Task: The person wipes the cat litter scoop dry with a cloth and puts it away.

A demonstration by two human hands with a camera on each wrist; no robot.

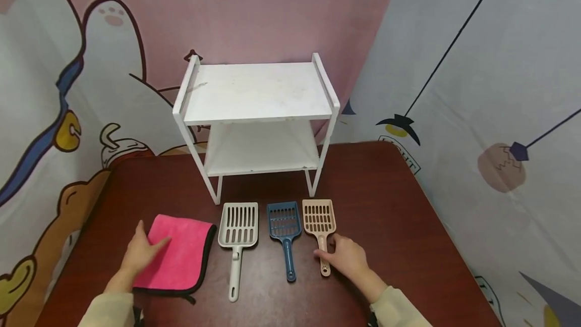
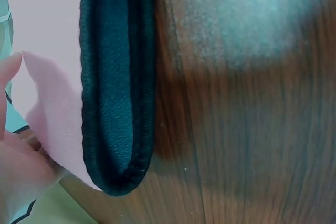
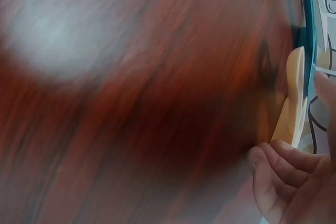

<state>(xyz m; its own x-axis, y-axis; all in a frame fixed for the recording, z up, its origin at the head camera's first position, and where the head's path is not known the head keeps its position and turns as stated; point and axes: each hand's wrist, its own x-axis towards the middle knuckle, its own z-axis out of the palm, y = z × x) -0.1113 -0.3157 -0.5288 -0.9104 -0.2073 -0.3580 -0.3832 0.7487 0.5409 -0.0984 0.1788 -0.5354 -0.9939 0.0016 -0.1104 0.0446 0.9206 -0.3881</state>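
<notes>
At the left of the table lies a folded pink cloth (image 1: 186,251) with black edging. My left hand (image 1: 136,255) rests at its left side, fingers extended and thumb stretched over the top. The left wrist view shows the cloth's rounded black fold (image 2: 144,103) close up. My right hand (image 1: 348,257) is at the handle of a beige slotted litter scoop (image 1: 323,242), thumb across the handle and fingers along its right side. The handle end (image 3: 295,77) shows between spread thumb and loosely bent fingers in the right wrist view. The scoop lies flat.
Left of the beige scoop lie a blue litter scoop (image 1: 289,259) and a larger off-white one (image 1: 235,271), handles toward me. Behind them stands a white two-tier shelf (image 1: 258,92) on the brown table (image 1: 395,216). Patterned wall coverings (image 1: 454,90) rise behind and beside the table.
</notes>
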